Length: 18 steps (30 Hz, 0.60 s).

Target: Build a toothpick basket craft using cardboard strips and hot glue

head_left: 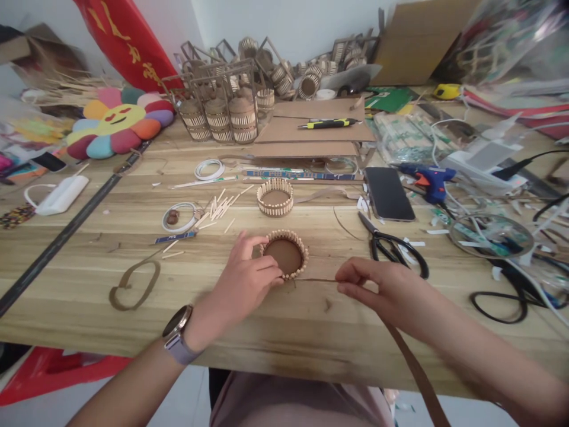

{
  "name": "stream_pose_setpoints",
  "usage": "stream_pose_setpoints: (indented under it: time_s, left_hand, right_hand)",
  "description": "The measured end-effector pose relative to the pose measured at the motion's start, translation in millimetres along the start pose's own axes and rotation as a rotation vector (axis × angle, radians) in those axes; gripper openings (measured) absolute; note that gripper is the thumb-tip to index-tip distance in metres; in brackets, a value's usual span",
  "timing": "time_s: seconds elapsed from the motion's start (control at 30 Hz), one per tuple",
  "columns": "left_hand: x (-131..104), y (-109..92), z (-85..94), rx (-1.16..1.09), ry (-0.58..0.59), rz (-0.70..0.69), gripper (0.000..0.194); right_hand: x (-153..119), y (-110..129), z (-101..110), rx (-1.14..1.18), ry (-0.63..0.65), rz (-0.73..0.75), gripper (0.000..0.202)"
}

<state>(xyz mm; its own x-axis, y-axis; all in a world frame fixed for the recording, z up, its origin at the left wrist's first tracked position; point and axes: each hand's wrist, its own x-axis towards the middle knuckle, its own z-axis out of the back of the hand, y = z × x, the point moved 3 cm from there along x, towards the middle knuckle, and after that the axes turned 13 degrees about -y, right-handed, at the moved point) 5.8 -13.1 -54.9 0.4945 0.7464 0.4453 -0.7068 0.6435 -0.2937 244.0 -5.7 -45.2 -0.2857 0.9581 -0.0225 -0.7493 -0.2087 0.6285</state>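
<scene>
My left hand [253, 267] grips the near-left wall of a small round basket [306, 252], made of short wooden sticks set upright around a brown cardboard base. In my right hand [362, 281] a brown cardboard strip [411, 359] is pinched between thumb and fingers. One end of the strip runs taut and edge-on to the basket's near side; the other hangs past the table's front edge. Behind stands a second stick basket [275, 204], with a strip trailing to its right. Black-handled scissors [391, 243] lie just beyond my right hand.
Loose sticks [217, 210], tape rolls [210, 170] and a curled strip [133, 284] lie to the left. A phone [390, 193], a blue glue gun [429, 179] and tangled cables sit right. Finished lantern-like models [217, 118], cardboard sheets [315, 133] and a box cutter [331, 123] are behind.
</scene>
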Motion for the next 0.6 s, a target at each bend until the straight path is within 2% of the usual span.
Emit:
stream_pose_setpoints:
  time_s: [0.4,0.6]
  left_hand:
    - [1,4,-1.0,0.009,0.002,-0.049,0.021]
    - [1,7,-2.0,0.001,0.016,-0.043,0.019]
  right_hand:
    - [35,7,11,-0.160,0.008,0.092,0.010]
    - [47,8,9,-0.134,0.040,0.092,0.010]
